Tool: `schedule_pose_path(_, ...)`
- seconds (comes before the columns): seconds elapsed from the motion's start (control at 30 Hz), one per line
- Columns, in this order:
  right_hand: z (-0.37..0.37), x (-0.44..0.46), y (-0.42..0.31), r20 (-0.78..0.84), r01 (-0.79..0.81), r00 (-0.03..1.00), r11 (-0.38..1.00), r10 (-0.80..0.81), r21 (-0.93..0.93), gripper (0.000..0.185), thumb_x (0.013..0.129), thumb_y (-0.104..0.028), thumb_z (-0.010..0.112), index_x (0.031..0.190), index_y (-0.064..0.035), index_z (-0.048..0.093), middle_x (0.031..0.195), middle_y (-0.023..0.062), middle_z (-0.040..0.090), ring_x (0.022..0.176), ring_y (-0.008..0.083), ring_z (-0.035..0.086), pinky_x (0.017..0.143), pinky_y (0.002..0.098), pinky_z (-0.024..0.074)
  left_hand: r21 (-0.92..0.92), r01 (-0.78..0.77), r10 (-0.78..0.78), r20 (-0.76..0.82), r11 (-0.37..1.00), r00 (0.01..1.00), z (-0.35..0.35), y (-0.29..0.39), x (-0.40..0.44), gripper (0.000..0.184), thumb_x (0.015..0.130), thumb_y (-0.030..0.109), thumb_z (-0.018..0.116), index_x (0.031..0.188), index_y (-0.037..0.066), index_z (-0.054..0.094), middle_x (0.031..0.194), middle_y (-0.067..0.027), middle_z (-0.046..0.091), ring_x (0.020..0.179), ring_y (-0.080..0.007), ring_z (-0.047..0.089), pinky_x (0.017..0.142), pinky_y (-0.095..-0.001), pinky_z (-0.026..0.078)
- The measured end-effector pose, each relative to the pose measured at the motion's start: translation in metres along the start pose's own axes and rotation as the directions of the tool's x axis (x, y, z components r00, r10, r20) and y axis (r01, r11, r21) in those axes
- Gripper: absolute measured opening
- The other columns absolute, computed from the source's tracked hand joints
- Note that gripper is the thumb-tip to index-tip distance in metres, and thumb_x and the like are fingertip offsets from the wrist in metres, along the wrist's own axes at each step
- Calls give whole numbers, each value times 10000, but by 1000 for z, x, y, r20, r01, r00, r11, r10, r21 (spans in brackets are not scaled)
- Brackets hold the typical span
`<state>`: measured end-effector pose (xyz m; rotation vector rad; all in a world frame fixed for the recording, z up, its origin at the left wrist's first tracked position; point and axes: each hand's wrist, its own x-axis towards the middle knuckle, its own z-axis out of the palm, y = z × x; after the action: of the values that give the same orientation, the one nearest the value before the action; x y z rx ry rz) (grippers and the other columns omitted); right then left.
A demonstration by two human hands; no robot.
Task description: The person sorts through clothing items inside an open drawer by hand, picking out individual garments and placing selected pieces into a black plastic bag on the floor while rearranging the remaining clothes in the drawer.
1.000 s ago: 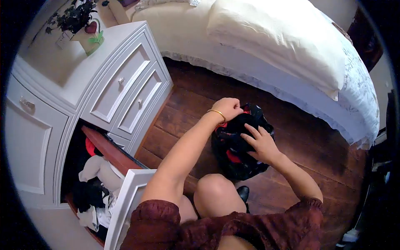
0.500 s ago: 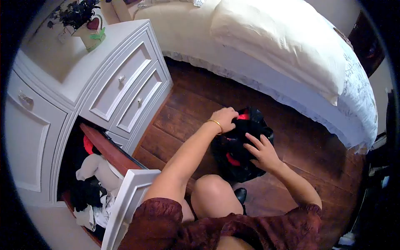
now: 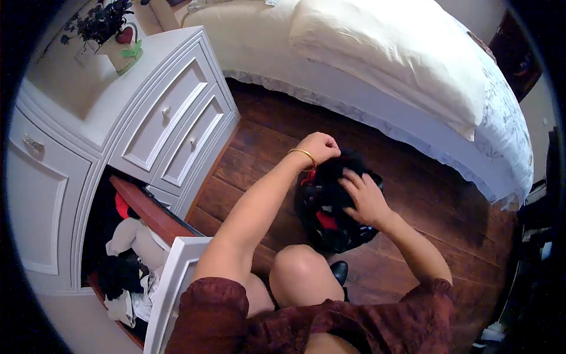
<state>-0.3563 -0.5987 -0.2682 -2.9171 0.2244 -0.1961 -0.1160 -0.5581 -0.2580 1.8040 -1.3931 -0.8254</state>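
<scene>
A dark bundle (image 3: pixel 336 236) sits on the floor in front of my knees, black and shiny at its edge like a bag, with black and red cloth showing in it. At its far left edge my left hand (image 3: pixel 318 147), a gold bangle on its wrist, is closed with the fingertips pinching black cloth (image 3: pixel 339 168). My right hand (image 3: pixel 368 200) lies over the bundle's right side, palm down, fingers apart and slightly bent. What lies under the right fingers is hidden.
To my left, a white dresser (image 3: pixel 76 130) has a pulled-out drawer (image 3: pixel 177 283) of mixed clothes (image 3: pixel 132 239). A flower pot (image 3: pixel 121 56) stands on top. Ahead is a bed (image 3: pixel 377 88) with cream bedding, its skirt reaching the wooden floor (image 3: pixel 259 135).
My left hand has lifted slightly away and up, with its fingers more curled. The black cloth has shifted and covers the red at the far side. My right hand moved a little left.
</scene>
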Motion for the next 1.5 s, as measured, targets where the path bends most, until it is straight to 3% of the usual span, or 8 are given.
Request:
schedule_pose_path(0.6,-55,69,-27,428,-271,798,887,425,-374,1006,496,-487,795,1353,-120,418,1295,212,496,1160,345,509,951,425,431,659,-190,69,205,727,976,-156,171,-248,254,744,256,603,860,46,686,868,-197,662,813,-332,651,678,-448,516)
schedule_pose_path(0.7,-95,89,-41,354,-100,918,968,179,-230,836,610,-379,791,1314,-90,446,1213,206,554,1047,362,578,882,424,476,412,225,-180,-146,883,973,-233,137,-369,296,833,308,560,911,28,613,818,-163,637,819,-304,638,738,-393,498)
schedule_pose_path(0.87,-149,164,-162,-85,262,961,965,-262,-5,512,747,-115,683,1228,-51,522,1045,198,624,944,360,610,818,400,489,438,851,-751,-447,290,486,-274,16,-564,936,662,593,705,1331,22,385,1216,-248,544,1132,-359,533,963,-418,414)
schedule_pose_path(1.03,-153,235,-272,38,373,905,836,-423,403,372,790,-96,650,1147,-18,579,977,156,637,850,237,625,753,327,493,342,637,-396,-558,691,729,-292,30,-603,245,755,96,561,991,33,566,880,-89,604,841,-207,563,808,-330,459)
schedule_pose_path(1.23,-130,284,-375,-161,557,714,414,-681,720,567,811,-123,661,1335,-84,445,1232,118,557,1170,227,501,967,322,394,-108,46,-116,-858,993,500,-350,155,-556,247,843,167,509,1047,57,593,914,8,609,859,-80,568,784,-240,461)
schedule_pose_path(1.33,-112,289,-414,-338,569,565,59,-753,820,606,811,-128,665,1346,-35,395,1302,135,499,1197,226,471,1008,336,370,-429,-513,174,-617,743,768,-399,161,-548,308,939,166,448,1156,-14,572,1114,-110,631,1021,-220,603,927,-350,474)
schedule_pose_path(1.37,-106,293,-420,-368,556,524,-18,-768,831,599,815,-125,660,1338,-13,390,1308,137,490,1184,220,473,1007,337,373,-154,-431,33,-918,889,395,-414,155,-550,340,953,210,416,1148,-15,581,1149,-127,617,1060,-249,590,956,-384,456)
schedule_pose_path(1.5,-96,318,-409,-161,501,566,182,-808,846,421,767,-58,634,1172,13,543,1129,94,590,1034,159,528,916,305,425,-273,-642,187,-812,716,553,-434,164,-528,396,955,258,373,1159,-18,569,1138,-143,619,1058,-293,586,977,-419,437)
